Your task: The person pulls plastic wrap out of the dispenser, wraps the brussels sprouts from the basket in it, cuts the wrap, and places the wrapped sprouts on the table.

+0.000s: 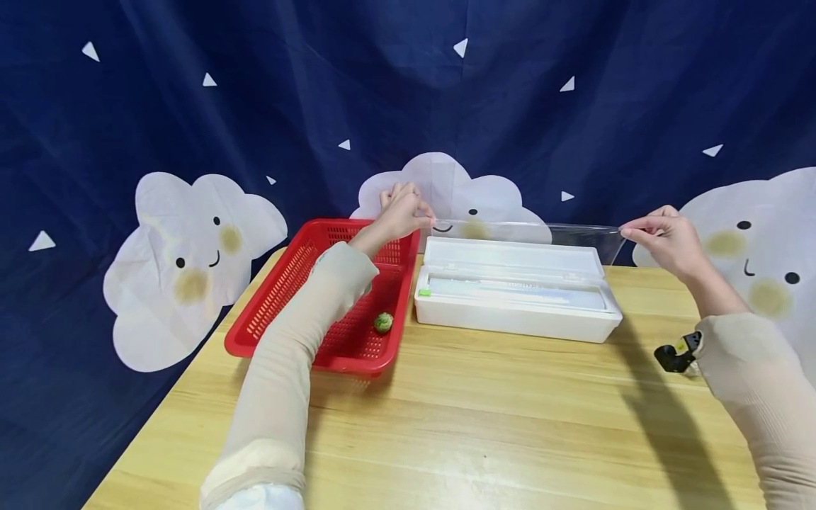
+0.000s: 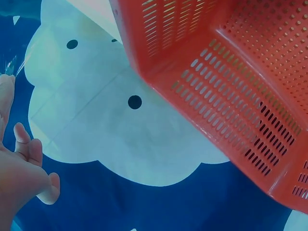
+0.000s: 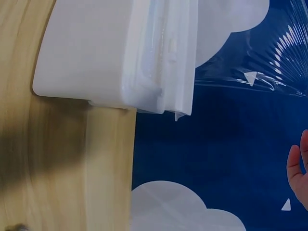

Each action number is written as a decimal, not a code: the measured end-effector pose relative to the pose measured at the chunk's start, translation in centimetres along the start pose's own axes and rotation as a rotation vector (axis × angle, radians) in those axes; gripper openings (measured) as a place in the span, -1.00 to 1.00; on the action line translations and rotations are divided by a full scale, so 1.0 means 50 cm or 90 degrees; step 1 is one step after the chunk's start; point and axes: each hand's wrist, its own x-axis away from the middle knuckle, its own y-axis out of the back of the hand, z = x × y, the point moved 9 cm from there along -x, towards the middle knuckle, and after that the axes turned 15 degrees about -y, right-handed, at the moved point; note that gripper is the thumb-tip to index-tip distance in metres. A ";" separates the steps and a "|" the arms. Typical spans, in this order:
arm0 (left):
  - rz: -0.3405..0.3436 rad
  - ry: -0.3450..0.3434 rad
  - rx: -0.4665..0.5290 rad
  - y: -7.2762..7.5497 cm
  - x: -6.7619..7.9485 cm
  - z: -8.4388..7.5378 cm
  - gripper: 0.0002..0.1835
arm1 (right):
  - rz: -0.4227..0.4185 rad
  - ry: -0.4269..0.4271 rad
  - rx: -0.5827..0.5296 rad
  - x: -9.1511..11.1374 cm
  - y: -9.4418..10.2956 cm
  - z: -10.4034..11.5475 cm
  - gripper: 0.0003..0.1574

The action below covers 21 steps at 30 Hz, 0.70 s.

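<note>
My left hand [image 1: 403,211] pinches one corner of a clear sheet of cling film [image 1: 576,235], above the far right corner of a red basket [image 1: 347,365]. The opposite corner is pinched between thumb and fingers of my right hand [image 1: 666,241]. Between the hands the film is stretched, its top edge nearly level, behind a white cling film dispenser [image 1: 510,316] with its lid [image 1: 510,255] raised. In the right wrist view, creases in the film [image 3: 281,67] gather toward the right edge. A small round green vegetable, like a Brussels sprout [image 1: 383,323], lies in the basket.
The basket and dispenser stand side by side on a wooden table [image 1: 433,439]. Behind the table's far edge hangs a dark blue curtain [image 1: 395,78] with white clouds and triangles. A small black device [image 1: 677,354] sits at my right wrist.
</note>
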 end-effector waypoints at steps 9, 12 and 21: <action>-0.008 -0.004 0.002 0.022 -0.006 -0.009 -0.81 | -0.005 0.015 -0.015 -0.004 0.015 0.014 -0.69; -0.017 -0.010 0.009 0.031 -0.007 -0.013 -0.81 | -0.007 0.022 -0.023 -0.005 0.022 0.021 -0.66; -0.038 -0.004 0.016 0.043 -0.005 -0.011 -0.82 | 0.008 0.019 -0.014 -0.004 0.030 0.038 -0.67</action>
